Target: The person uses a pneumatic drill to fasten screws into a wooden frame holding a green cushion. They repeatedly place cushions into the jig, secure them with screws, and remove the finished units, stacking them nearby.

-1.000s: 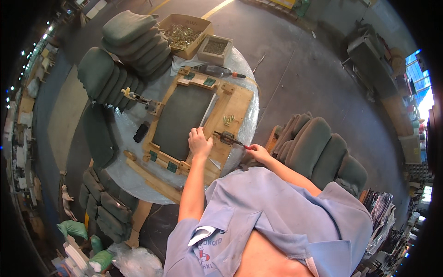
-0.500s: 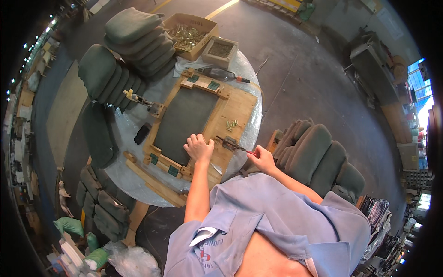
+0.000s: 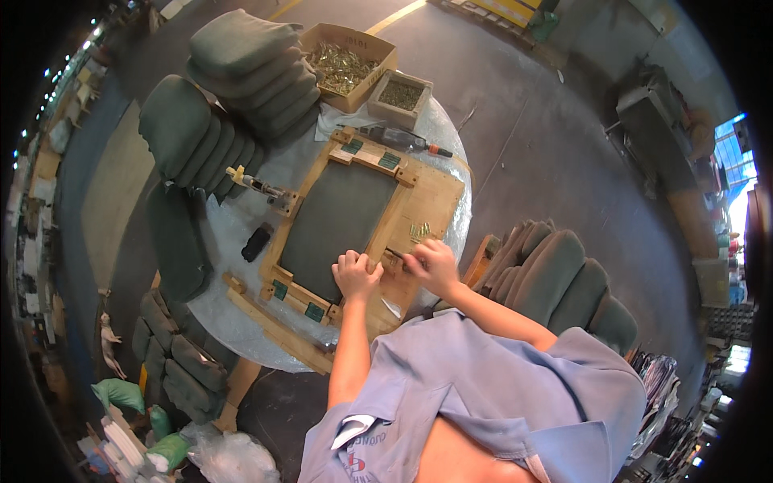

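Note:
A dark grey-green padded panel [image 3: 338, 221] lies inside a wooden frame jig [image 3: 392, 211] on a plywood board. My left hand [image 3: 357, 275] has its fingers curled over the frame's right rail, by the panel's lower right corner. Just right of it, my right hand [image 3: 435, 267] is closed round a toggle clamp [image 3: 394, 253]. Only the clamp's dark tip shows, pointing at the rail; the rest is under my fingers. Several brass-coloured metal pieces [image 3: 419, 233] lie on the board beyond my right hand. Another toggle clamp [image 3: 270, 191] is fixed at the frame's left side.
A power screwdriver [image 3: 398, 138] lies behind the jig. A carton of brass-coloured hardware [image 3: 348, 68] and a wooden box of small parts [image 3: 403, 95] stand behind it. Padded cushions [image 3: 250, 72] are stacked left, more cushions [image 3: 547, 270] right. A black object [image 3: 257, 242] and wooden strips [image 3: 278, 326] lie left.
My right hand has moved left and forward from the clamp's red handle end to close over the clamp, hiding the handle. My left hand stays on the frame. The view has shifted slightly.

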Action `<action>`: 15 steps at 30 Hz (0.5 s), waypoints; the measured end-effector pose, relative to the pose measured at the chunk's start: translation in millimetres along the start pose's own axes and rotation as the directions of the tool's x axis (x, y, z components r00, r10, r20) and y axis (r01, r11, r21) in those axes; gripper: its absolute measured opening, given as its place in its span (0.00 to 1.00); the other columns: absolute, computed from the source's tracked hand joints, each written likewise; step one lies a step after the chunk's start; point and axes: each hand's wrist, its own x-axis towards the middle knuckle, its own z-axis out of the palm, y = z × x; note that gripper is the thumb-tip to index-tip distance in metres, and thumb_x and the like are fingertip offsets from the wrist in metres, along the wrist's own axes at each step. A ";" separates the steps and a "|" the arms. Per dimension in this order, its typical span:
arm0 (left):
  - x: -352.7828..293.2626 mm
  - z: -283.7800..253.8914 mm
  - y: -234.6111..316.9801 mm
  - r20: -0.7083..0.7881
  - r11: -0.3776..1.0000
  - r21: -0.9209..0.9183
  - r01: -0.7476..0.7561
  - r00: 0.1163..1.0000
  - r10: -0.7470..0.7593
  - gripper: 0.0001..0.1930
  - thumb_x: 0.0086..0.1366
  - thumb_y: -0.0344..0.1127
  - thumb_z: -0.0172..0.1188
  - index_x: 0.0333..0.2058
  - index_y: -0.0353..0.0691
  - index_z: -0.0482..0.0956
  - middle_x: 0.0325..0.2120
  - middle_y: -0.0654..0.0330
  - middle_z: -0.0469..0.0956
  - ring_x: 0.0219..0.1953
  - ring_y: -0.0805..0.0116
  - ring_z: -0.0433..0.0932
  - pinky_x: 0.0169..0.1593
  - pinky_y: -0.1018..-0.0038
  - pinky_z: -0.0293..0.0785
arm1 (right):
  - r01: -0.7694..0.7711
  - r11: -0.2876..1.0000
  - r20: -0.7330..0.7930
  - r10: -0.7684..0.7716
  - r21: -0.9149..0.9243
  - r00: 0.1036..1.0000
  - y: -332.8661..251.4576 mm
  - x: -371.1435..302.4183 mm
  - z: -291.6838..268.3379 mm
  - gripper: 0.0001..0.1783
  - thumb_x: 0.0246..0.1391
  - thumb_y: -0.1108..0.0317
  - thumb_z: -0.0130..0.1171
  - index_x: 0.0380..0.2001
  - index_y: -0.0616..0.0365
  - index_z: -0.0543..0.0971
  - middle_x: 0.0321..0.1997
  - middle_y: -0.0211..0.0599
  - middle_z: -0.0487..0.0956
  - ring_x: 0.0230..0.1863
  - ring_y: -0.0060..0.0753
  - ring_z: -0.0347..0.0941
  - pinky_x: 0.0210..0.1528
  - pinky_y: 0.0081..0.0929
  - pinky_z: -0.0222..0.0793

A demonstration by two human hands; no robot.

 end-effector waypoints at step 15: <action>-0.5 -6.8 1.4 0.054 0.999 -0.033 0.017 0.998 -0.015 0.15 0.51 0.50 0.76 0.26 0.50 0.81 0.37 0.64 0.74 0.46 0.60 0.75 0.48 0.57 0.68 | -0.105 0.994 0.285 0.109 -0.029 0.952 15.7 13.7 67.5 0.22 0.69 0.52 0.62 0.27 0.59 0.78 0.28 0.50 0.83 0.31 0.58 0.81 0.33 0.48 0.73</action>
